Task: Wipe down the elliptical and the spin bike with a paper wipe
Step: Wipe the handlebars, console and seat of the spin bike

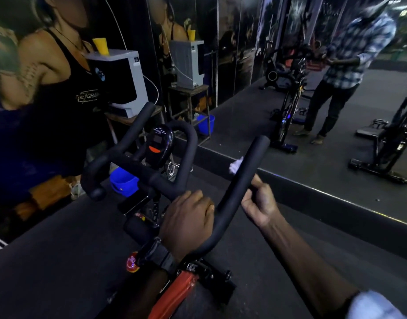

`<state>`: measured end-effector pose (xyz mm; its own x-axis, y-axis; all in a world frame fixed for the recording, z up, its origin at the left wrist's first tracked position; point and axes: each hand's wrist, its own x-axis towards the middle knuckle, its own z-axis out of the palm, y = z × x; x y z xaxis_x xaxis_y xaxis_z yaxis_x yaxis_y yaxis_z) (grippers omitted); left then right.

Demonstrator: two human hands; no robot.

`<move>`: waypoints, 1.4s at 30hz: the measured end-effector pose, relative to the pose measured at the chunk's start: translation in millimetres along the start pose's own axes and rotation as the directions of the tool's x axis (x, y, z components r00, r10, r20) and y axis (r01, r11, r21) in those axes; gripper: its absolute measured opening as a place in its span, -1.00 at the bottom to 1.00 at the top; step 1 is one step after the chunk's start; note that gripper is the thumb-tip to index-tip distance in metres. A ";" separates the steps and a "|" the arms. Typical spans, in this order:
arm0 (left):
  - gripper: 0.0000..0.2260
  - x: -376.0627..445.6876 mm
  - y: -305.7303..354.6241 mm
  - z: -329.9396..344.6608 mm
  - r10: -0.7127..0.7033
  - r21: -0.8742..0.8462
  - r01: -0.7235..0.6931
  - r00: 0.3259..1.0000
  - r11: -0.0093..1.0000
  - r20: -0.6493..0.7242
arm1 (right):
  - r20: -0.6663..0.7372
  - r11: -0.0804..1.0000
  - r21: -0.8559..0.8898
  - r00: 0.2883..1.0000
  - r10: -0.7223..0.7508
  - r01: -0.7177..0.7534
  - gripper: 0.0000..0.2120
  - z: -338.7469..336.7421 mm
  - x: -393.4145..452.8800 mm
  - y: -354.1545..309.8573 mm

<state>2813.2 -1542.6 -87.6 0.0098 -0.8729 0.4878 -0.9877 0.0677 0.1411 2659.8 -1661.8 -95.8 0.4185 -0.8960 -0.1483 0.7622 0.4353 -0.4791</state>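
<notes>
The spin bike's black handlebar fills the middle of the view, above its orange frame. My left hand, with a black watch on the wrist, grips the bar where its right horn bends upward. My right hand is curled round that right horn from the right side. A white paper wipe sticks out on the horn's left side just above my hidden fingers, apparently pressed against the bar by them. The elliptical is not clearly identifiable.
A small console sits between the bar loops. A blue bucket stands on the floor beyond the bike, below a white dispenser on a stand. A wall mirror on the right reflects me, the bike and other machines.
</notes>
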 end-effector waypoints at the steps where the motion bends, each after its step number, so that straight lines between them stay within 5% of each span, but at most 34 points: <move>1: -0.79 -0.1 0.8 -1.2 -0.002 0.008 0.002 1.000 1.000 -0.001 | 0.003 0.999 0.000 0.999 0.038 -0.038 -0.61 -5.4 -7.4 15.5; 6: -0.82 7.7 9.8 -5.9 -0.031 -0.074 0.036 0.998 0.997 0.059 | -0.049 0.973 -0.095 0.977 0.205 -0.209 -0.63 -16.1 -28.4 37.9; 11: -0.72 47.1 29.3 5.1 -0.042 -0.409 0.138 0.971 0.902 0.235 | -0.037 0.989 -0.118 0.994 -0.100 0.095 -0.58 16.9 20.4 -38.5; 15: -0.76 83.6 30.4 14.7 -0.052 -0.482 0.124 0.986 0.868 0.159 | -0.034 0.998 -0.029 0.998 0.051 -0.052 -0.71 -6.4 -7.6 5.0; 18: -0.84 110.5 28.7 20.1 -0.013 -0.500 0.049 0.997 0.865 0.076 | -0.048 0.971 -0.184 0.988 0.149 -0.155 -0.72 -21.9 -39.5 39.1; 25: -0.83 145.0 30.2 32.4 0.027 -0.610 -0.071 0.996 0.789 -0.081 | -0.053 0.986 -0.120 0.991 -0.126 0.119 -0.59 5.8 27.1 -37.2; 30: -0.79 142.4 25.0 44.2 0.056 -0.580 -0.163 0.979 0.798 -0.198 | -0.035 0.976 -0.180 0.992 0.121 -0.125 -0.72 -20.7 -24.2 20.8; 33: -0.75 141.2 24.7 44.0 0.072 -0.584 -0.172 0.979 0.793 -0.190 | -0.007 0.942 -0.326 0.996 0.089 -0.086 -0.70 -10.4 -13.5 0.5; 37: -0.74 138.2 28.0 45.2 0.032 -0.575 -0.146 0.978 0.805 -0.204 | -0.061 0.982 -0.171 0.994 -0.086 0.074 -0.76 26.4 28.4 -53.7; 42: -0.75 137.4 28.9 45.9 0.022 -0.574 -0.137 0.979 0.807 -0.202 | -0.059 0.993 -0.031 0.992 0.116 -0.117 -0.76 3.7 8.3 -8.1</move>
<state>2778.8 -1682.7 -56.0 0.0191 -0.7558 0.6545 -0.7093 0.4511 0.5417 2659.0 -1672.5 -89.9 0.4740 -0.8433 -0.2533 0.6921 0.5346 -0.4849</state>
